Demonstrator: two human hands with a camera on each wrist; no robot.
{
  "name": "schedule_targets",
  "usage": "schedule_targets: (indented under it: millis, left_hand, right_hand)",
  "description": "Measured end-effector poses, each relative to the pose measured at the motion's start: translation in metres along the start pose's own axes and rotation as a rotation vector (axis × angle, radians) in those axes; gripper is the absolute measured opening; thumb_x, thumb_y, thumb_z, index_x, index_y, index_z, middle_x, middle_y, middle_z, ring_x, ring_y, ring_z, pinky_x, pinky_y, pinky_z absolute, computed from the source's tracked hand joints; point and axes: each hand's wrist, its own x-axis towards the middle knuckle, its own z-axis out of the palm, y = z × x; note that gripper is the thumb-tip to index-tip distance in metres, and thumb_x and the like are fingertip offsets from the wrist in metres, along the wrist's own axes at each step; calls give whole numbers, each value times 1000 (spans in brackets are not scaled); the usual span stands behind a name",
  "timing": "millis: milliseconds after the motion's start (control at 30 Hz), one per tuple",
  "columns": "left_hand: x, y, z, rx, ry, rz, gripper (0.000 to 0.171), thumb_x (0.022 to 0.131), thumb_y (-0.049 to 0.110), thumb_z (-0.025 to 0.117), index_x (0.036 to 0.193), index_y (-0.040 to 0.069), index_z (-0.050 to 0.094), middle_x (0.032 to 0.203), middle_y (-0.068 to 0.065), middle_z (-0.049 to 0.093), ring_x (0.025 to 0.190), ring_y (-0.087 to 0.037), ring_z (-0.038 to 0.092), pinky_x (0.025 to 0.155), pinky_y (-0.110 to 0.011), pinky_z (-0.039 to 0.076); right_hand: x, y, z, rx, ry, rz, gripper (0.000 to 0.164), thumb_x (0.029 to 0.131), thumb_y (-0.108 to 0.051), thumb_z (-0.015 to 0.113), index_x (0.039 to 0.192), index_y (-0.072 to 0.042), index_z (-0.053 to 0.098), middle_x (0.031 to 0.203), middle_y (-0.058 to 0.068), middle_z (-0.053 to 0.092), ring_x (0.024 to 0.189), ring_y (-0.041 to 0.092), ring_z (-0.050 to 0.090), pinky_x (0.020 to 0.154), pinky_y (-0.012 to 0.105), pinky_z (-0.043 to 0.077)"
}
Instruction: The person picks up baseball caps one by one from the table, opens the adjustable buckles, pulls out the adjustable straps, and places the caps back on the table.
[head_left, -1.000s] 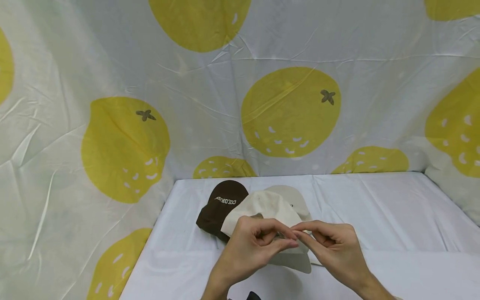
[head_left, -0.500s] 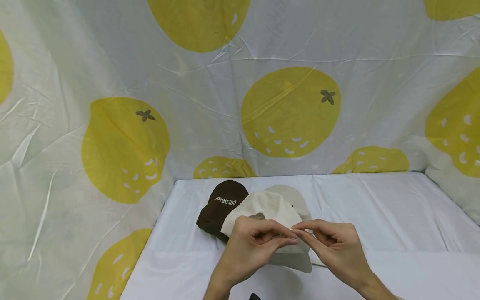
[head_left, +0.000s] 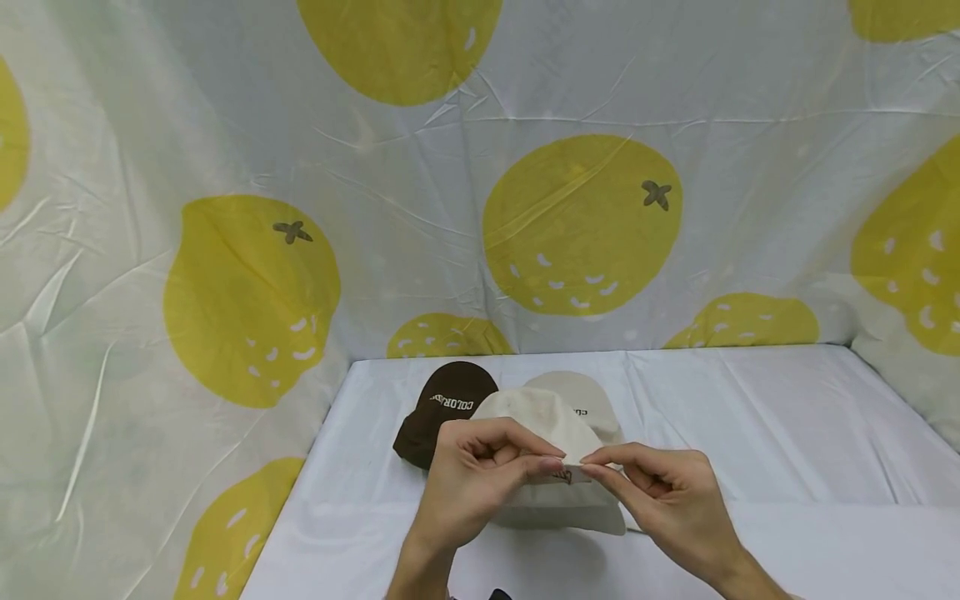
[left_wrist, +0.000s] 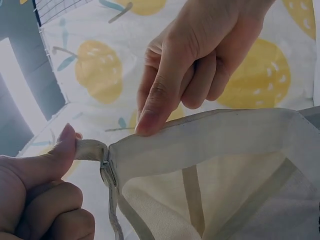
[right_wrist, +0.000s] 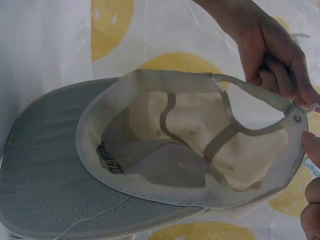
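A cream baseball cap [head_left: 551, 492] is held up between both hands, its underside and inner band showing in the right wrist view. My left hand [head_left: 472, 483] pinches the free end of the cap's back strap [left_wrist: 91, 150] between thumb and finger. My right hand [head_left: 671, 492] pinches the band's edge close to the strap's metal buckle [left_wrist: 107, 173]. In the right wrist view, the arched back opening lies beneath the strap, and the grey-looking brim [right_wrist: 45, 165] extends to the left. Both hands hide part of the cap in the head view.
Behind the held cap lie a dark brown cap [head_left: 453, 404] with white lettering and a beige cap [head_left: 592, 400], partly covered. All are over a white-covered table [head_left: 787, 425]. A lemon-print curtain [head_left: 420, 233] hangs behind. A small black object [head_left: 500, 594] shows at the bottom edge.
My left hand has moved left, away from the right hand, with the strap end in its fingers. The cap has shifted and turned slightly; the right hand has barely moved.
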Motion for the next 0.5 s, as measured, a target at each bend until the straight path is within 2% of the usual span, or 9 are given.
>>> schedule_targets:
  millis: [33, 133, 200, 300, 400, 500]
  left_hand:
    - [0, 0, 0, -4, 10, -7, 8, 83, -9, 79, 84, -13, 73, 64, -30, 65, 52, 2, 50, 55, -29, 57]
    - [0, 0, 0, -14, 36, -22, 9, 84, -8, 79, 85, -14, 72, 67, -33, 64, 59, 2, 58, 62, -31, 60]
    - [1, 1, 0, -20, 56, -29, 11, 84, -7, 79, 85, -15, 72, 70, -34, 65, 61, 2, 59, 63, -26, 59]
    - [2, 0, 0, -27, 80, -20, 13, 84, -6, 79, 86, -15, 71, 71, -34, 65, 59, 3, 53, 60, -18, 53]
    - [2, 1, 0, -21, 89, 0, 14, 84, -5, 80, 86, -16, 71, 68, -32, 64, 53, 2, 41, 53, -16, 45]
    - [0, 5, -6, -25, 144, 29, 13, 84, -7, 79, 85, -16, 70, 60, -19, 63, 49, -5, 29, 44, -21, 33]
  right_hand:
    - [0, 0, 0, 5, -2, -5, 37, 72, 19, 81, 95, -10, 79, 52, -6, 28, 48, 5, 17, 42, 10, 16]
    - [1, -2, 0, 11, 0, -32, 35, 73, 17, 82, 96, -9, 79, 53, -7, 27, 49, 3, 16, 41, 10, 15]
    - [1, -2, 0, 15, 5, -51, 29, 76, 13, 83, 96, -8, 79, 53, -7, 27, 49, 2, 16, 41, 10, 15]
    - [3, -3, 0, 5, 13, -69, 23, 79, 6, 84, 95, -9, 79, 53, -7, 26, 49, 1, 15, 41, 9, 15]
    - [3, -3, -1, 1, 14, -75, 22, 80, 5, 84, 95, -9, 79, 53, -7, 26, 49, 1, 14, 41, 9, 15]
    - [3, -2, -1, -17, 18, -75, 20, 80, 4, 84, 94, -9, 79, 54, -7, 24, 50, 1, 14, 41, 9, 15]
